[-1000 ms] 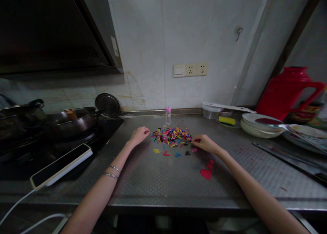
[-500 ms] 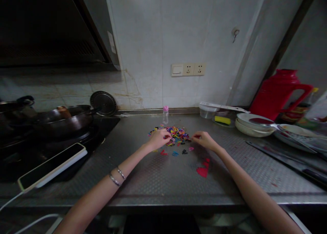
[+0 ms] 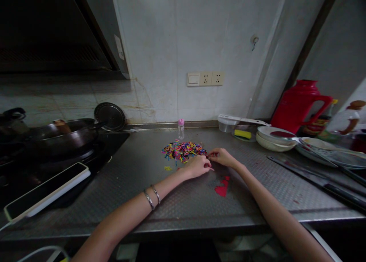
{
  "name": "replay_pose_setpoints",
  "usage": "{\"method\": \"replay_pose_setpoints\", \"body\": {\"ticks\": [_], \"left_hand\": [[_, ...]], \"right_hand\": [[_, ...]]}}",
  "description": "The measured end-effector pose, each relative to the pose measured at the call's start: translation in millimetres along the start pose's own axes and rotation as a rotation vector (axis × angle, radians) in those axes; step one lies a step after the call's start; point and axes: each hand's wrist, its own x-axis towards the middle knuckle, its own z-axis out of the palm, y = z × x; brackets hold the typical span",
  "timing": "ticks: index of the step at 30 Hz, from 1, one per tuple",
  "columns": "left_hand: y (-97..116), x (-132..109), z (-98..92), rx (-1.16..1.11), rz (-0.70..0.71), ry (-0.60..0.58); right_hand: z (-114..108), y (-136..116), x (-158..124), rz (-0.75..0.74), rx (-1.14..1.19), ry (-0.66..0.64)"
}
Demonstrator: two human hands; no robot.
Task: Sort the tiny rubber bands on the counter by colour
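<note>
Tabletop front edge: I read it at 6 o'clock in my view; the metal tabletop [image 3: 160, 214] is textured.
Bracelets: two silver bracelets [image 3: 152, 197] sit on the left wrist, between 6 and 7 o'clock.
White-cased device: the device [image 3: 47, 191] lies at 8 o'clock, dark face up.
Red patch: the patch [image 3: 221, 188] lies flat at 5 o'clock.
Left hand: my left hand [image 3: 199, 166] is at 5 o'clock, fingers curled, before the pile's right part; I cannot tell whether they close on a band.
Yellow cluster: the yellow cluster [image 3: 167, 168] lies between 6 and 7 o'clock, apart from the pile.
Right hand: my right hand [image 3: 221, 157] is at 4 o'clock, fingertips at the pile's right edge; their grip is too small to tell.
Band pile: the pile of small coloured bands [image 3: 183, 150] lies at 6 o'clock, above centre of the tabletop.
Bottle: the pink-capped bottle [image 3: 181, 129] stands upright at the dial's hub, just behind the pile.
Sponge: the yellow sponge [image 3: 242, 134] lies at 3 o'clock.
</note>
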Motion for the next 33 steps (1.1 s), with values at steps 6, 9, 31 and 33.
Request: {"method": "replay_pose_setpoints", "body": {"ticks": [6,9,31,33], "left_hand": [[-8,-3,-8.2,-0.075,0.013,0.006],[-23,-9,-21.6,-0.119,-0.04,0.042],[-141,-60,-61.6,-0.353,-0.48,0.352],[-137,-60,-62.2,-0.322,-0.453,0.34]], "right_hand": [[1,4,0,-0.01,0.008,-0.003],[1,4,1,-0.004,0.009,0.002],[4,10,2,-0.021,0.037,0.062],[4,11,2,-0.028,0.035,0.077]]}}
